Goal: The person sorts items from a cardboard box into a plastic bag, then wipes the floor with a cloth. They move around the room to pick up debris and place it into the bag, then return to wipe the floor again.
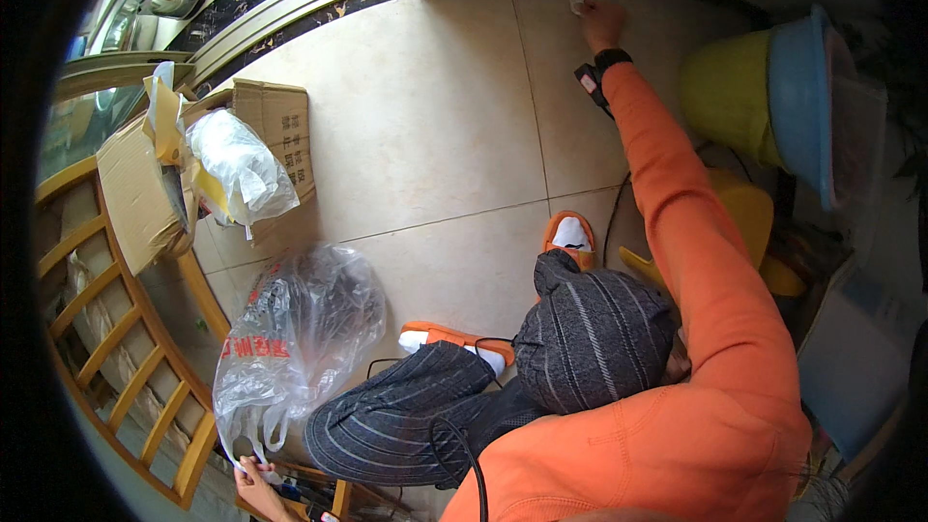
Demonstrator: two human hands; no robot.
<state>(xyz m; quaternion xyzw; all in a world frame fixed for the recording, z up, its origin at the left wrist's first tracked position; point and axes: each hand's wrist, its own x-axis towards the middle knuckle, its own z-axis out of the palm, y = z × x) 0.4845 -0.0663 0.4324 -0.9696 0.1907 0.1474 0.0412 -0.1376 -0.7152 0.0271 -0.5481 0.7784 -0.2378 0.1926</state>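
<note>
My left hand [257, 487], at the lower left, grips the handles of a clear plastic carrier bag [319, 326] with red printing. The bag hangs puffed out beside my left leg, and its contents are hard to make out. At the far end of my outstretched arm, my right hand [604, 23] pinches a small white scrap [578, 6], perhaps tissue or paper. That hand is low over the tiled floor [435, 116], near the wall; whether it touches the tiles cannot be told.
An opened cardboard box [279, 112] holds a white plastic bag [239, 159] on the left, beside a slatted wooden frame [130, 326]. Blue [801, 101] and yellow-green [728, 94] basins stand nested at right, above a yellow plastic object [743, 210]. A black cable [612, 221] runs near my foot.
</note>
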